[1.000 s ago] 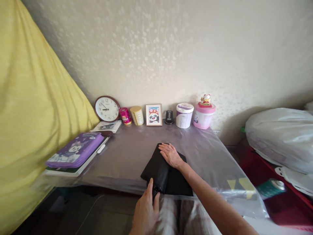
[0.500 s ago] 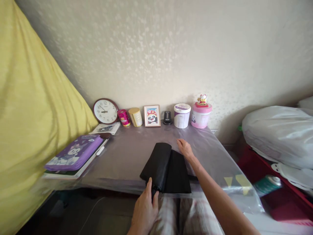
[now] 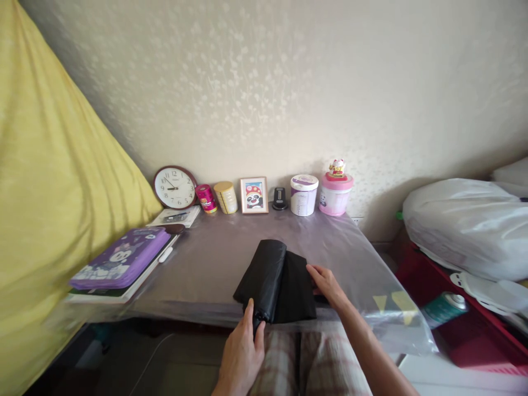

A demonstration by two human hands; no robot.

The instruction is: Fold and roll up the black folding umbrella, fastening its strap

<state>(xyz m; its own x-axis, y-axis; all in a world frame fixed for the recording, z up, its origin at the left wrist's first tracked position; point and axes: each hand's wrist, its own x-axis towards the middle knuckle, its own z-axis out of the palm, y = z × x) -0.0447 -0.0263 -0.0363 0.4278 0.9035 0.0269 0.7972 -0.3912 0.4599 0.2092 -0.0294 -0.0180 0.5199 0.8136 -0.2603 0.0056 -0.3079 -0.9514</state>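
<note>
What looks like a black collapsed umbrella lies on the near part of the table, its loose fabric spread out to both sides of a thicker, shiny middle. My left hand is closed around its near end, thumb and forefinger on either side; the palm hides most of that end. At the right edge of the fabric is my right hand, with thumb and forefinger closed on the edge. Its other fingers are partly hidden, and a dark strip shows below them.
A clear plastic sheet covers the table. Left lies a purple case on books. Along the wall stand a clock, tins, a picture frame and two tubs. A red bin stands right, beside a yellow curtain's opposite side.
My right hand has come down and nearer, from above the fabric's right side to its edge, and now grips it. My left hand keeps its hold. The view has shifted slightly.
</note>
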